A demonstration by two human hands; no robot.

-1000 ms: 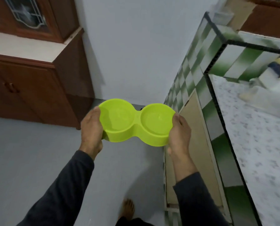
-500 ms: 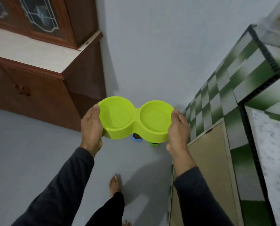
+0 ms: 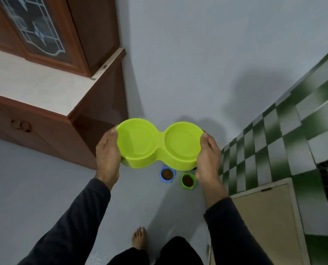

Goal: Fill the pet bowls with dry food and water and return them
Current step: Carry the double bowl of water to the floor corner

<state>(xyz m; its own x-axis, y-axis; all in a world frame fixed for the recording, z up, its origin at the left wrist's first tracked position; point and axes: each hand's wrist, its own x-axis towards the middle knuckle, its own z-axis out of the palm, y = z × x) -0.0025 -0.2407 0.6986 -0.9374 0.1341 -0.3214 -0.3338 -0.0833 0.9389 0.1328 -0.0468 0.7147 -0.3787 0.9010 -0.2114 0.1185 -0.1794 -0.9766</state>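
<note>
I carry a lime-green double pet bowl (image 3: 159,144) level in front of me, well above the floor. My left hand (image 3: 107,152) grips its left end, thumb on the rim. My right hand (image 3: 207,155) grips its right end the same way. Both wells look pale inside; whether they hold water is unclear. On the floor below, near the wall, stand a small blue bowl (image 3: 167,174) and a small green bowl (image 3: 187,180), each with brown dry food in it.
A brown wooden cabinet (image 3: 50,119) with a white top and glass-door upper part stands to the left. A green-and-white checkered counter (image 3: 285,142) with a beige door runs along the right. My bare foot (image 3: 139,239) is on the grey floor below.
I have walked forward and looked down. The two small food bowls on the floor have come into full view beneath the green bowl. My grip on both ends is the same.
</note>
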